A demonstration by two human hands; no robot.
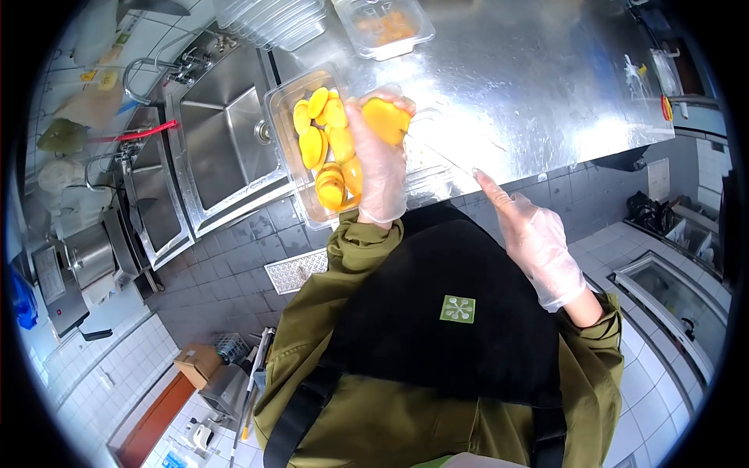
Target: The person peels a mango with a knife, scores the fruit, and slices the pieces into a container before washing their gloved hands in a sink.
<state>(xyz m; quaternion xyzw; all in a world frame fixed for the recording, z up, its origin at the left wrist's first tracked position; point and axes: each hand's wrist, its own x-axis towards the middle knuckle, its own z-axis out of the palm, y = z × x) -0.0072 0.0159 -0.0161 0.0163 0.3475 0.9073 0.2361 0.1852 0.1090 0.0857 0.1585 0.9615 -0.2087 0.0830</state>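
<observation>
Over the shiny steel tabletop (546, 93), the gloved left hand (381, 168) clasps a yellow peeled fruit piece (384, 118) above the clear plastic tub of yellow slices (275, 109), so I'd grip gently; whether the right hand (538, 246) grasps anything, I cannot tell.

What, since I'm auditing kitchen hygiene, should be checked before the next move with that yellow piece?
1. Gloves: ok; the left hand and right hand are both gloved.
2. Grip: ok; the left hand holds the yellow piece beside the clear tray.
3. Tray footing: cannot tell; its near end sits at the edge of the steel counter.
4. Right hand free: cannot tell; its index finger is stretched out, and a thin line beside it may be a blade.
5. Counter clean: cannot tell; glare hides it.
</observation>
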